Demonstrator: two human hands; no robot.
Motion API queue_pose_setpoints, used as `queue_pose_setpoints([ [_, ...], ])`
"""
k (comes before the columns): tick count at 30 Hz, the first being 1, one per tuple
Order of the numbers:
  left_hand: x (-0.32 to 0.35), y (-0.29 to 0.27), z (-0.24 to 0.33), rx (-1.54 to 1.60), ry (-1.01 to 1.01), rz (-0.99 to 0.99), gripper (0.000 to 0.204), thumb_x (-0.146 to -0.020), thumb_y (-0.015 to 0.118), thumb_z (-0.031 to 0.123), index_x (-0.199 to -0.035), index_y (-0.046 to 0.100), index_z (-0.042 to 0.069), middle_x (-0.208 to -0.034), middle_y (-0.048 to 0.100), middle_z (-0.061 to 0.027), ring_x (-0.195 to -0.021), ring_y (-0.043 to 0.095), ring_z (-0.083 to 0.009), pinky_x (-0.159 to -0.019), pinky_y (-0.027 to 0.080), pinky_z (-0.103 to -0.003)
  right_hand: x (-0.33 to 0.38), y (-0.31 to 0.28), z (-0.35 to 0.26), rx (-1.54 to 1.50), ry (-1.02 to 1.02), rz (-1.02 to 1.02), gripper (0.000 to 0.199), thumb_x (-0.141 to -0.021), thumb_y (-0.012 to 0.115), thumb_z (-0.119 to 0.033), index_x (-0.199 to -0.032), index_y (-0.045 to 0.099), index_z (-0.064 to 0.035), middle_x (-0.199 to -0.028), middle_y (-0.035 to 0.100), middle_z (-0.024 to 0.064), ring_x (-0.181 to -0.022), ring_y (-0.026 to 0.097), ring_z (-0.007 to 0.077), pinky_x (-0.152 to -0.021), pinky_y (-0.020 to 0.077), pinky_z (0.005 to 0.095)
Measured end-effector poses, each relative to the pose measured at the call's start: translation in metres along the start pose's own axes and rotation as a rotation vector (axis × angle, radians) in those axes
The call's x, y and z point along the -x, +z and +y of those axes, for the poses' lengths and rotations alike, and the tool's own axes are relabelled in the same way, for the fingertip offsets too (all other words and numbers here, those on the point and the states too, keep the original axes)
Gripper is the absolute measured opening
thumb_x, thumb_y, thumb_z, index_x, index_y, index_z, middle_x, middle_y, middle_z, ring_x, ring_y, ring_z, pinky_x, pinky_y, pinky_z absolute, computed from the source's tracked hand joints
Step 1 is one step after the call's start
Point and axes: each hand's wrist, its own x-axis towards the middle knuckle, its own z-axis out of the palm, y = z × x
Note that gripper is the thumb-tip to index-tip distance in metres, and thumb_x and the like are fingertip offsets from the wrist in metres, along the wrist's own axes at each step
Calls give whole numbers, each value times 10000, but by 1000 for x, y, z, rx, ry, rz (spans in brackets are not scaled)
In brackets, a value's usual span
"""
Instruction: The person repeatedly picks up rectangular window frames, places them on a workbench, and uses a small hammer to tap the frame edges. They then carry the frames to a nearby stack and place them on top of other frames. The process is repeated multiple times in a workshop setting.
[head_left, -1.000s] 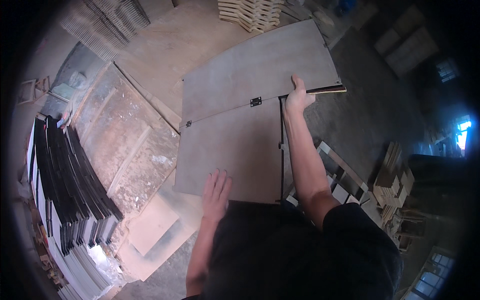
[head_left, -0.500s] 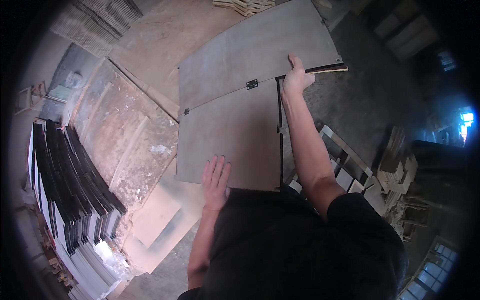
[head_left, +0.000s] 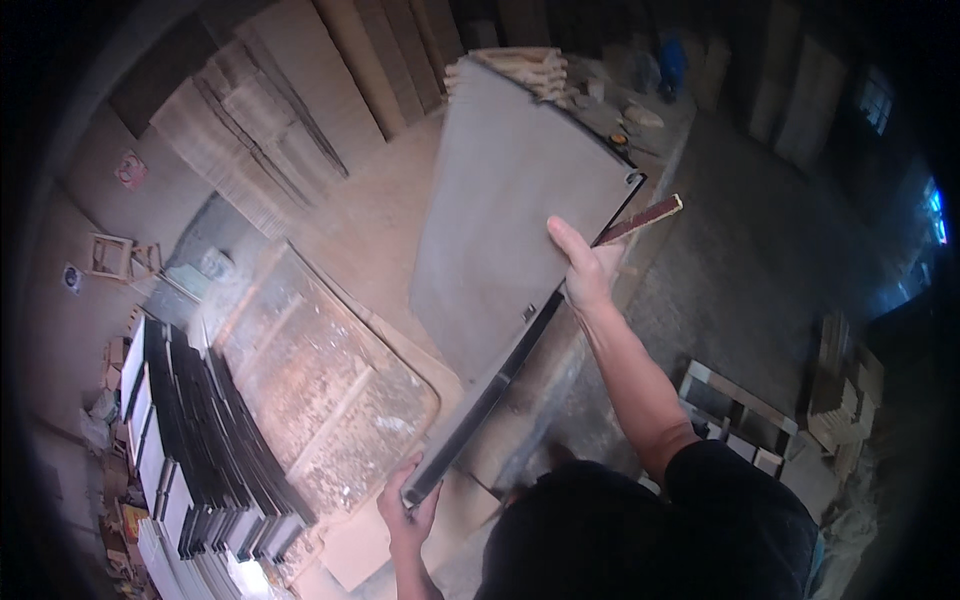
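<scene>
A large grey hinged board is tilted up in front of me, its far leaf facing me. Its near leaf now shows mostly as a dark, narrow edge slanting toward me. My left hand grips the low near corner of that edge, fingers curled round it. At the board's right side, by the fold, my right hand is closed with the thumb up on the grey face. A flat brown strip with a pale edge sticks out beyond the right hand, apparently held in it; the fingers beneath are hidden.
Left of me stand stacked black-edged panels beside a worn, dusty worktable. Slatted wooden pieces lie behind the board. On the right are a wooden frame and stacked wood pieces. Large sheets lean at the back.
The near leaf has swung from flat to nearly edge-on. My left hand has gone from lying flat on its face to gripping its corner. My view has shifted; the right hand stays at the fold.
</scene>
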Motion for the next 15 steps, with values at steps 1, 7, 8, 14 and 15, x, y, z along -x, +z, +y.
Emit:
queue_pose_setpoints([
  [1, -3, -9, 1, -26, -32, 0, 463, -769, 840, 65, -1157, 598, -4, -1140, 713, -205, -1046, 706, -276, -896, 544, -348, -3, 6, -7, -40, 9, -68, 417, -806, 815, -110, -1143, 633, 55, -1075, 667, 84, -948, 633, 163, -865, 523, 335],
  [7, -8, -21, -17, 109, -202, 99, 614, -725, 915, 121, -1195, 551, -32, -1055, 674, -110, -961, 633, -204, -851, 514, -350, 5, 34, -46, -132, 131, -496, 455, -802, 783, -86, -1212, 624, 32, -1120, 677, 96, -987, 650, 186, -869, 523, 325],
  [8, -8, -23, -18, 94, -211, 125, 620, -725, 918, 134, -1196, 551, -32, -1061, 670, -115, -964, 630, -207, -856, 508, -345, 8, 38, -47, -149, 122, -543, 457, -801, 781, -86, -1215, 625, 31, -1125, 678, 94, -997, 647, 186, -879, 519, 328],
  [14, -19, -12, -57, -61, -291, 293, 824, -635, 961, 258, -1270, 509, -9, -1222, 588, -163, -1185, 540, -257, -996, 445, -392, 28, 45, -50, -165, 336, -752, 506, -779, 786, -121, -1235, 625, 28, -1154, 679, 94, -1063, 634, 201, -927, 498, 337],
  [15, -28, -9, -61, 46, -262, 323, 824, -638, 958, 245, -1275, 503, -9, -1226, 592, -161, -1177, 550, -257, -991, 456, -392, 28, 42, -46, -174, 379, -773, 529, -773, 791, -129, -1246, 617, 30, -1162, 677, 99, -1069, 633, 206, -932, 496, 338],
])
